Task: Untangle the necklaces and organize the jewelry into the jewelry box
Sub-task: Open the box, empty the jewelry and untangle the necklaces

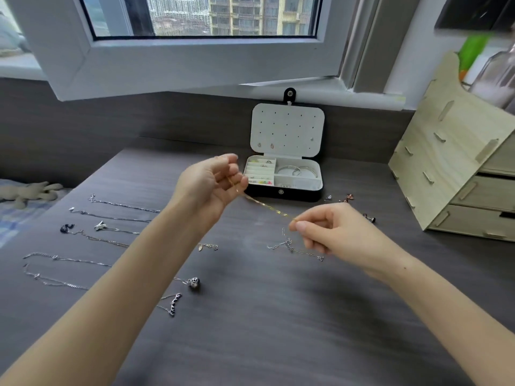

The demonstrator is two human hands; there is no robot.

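Left hand (211,185) is up just front-left of the jewelry box (264,190), fingers curled, pinching one end of a thin gold chain (264,205). The right hand (328,232) is lower, in front of the box, thumb and forefinger pinching the other end, so the chain runs nearly straight between the two hands, off the desk (250,344). The jewelry box sits open at the back of the desk, lid (287,126) upright against the wall, with a couple of earrings (259,145) pinned low on its white panel. Inside the box are rings (268,162) in the left slots and silver bangles (296,170) in the right compartment. In front of the box, partly behind the right hand, a small silver chain tangle (292,246) lies on the desk. Front-left of the box, silver necklaces (122,206) lie in separate rows, some with pendants — one round pendant (194,283) nearest the camera. Just right of the box are a few small loose pieces (347,197). Further right is a wooden drawer unit (459,174), and far left a stuffed toy (30,192).
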